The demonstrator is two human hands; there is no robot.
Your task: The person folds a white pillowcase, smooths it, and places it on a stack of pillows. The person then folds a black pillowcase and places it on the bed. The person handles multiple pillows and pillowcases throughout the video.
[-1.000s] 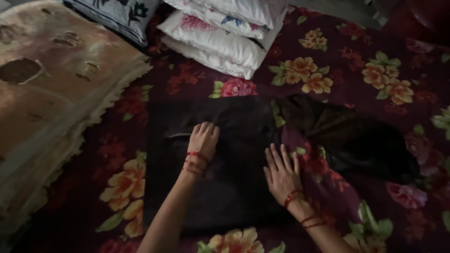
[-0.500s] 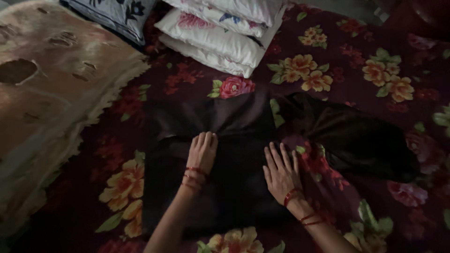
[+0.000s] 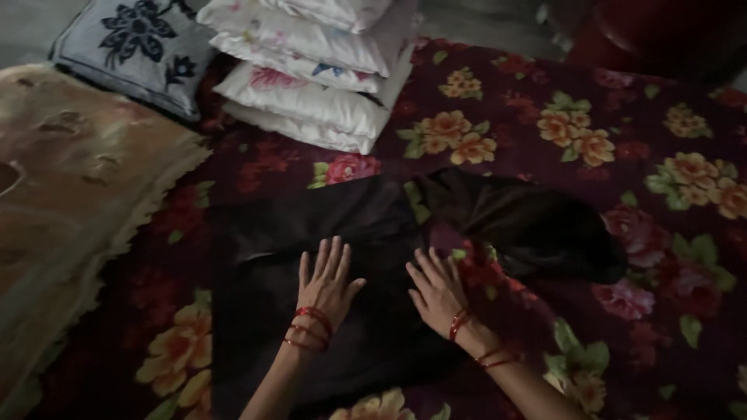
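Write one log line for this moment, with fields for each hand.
left hand: flat on dark cloth | right hand: flat at cloth edge | pillows: stacked behind

This is a home, most likely a bedroom. A bed (image 3: 498, 101) fills nearly the whole view, covered with a dark maroon bedsheet (image 3: 646, 233) printed with large pink, yellow and orange flowers. At its head lies a stack of white pillows (image 3: 311, 78) with faint floral prints, and just beside them a grey cushion (image 3: 128, 47) with dark blue flowers. A thick brown blanket (image 3: 70, 202) with a wavy edge lies folded along the left side. A dark garment (image 3: 373, 233) is spread flat on the sheet. The light is dim, as in an indoor room.
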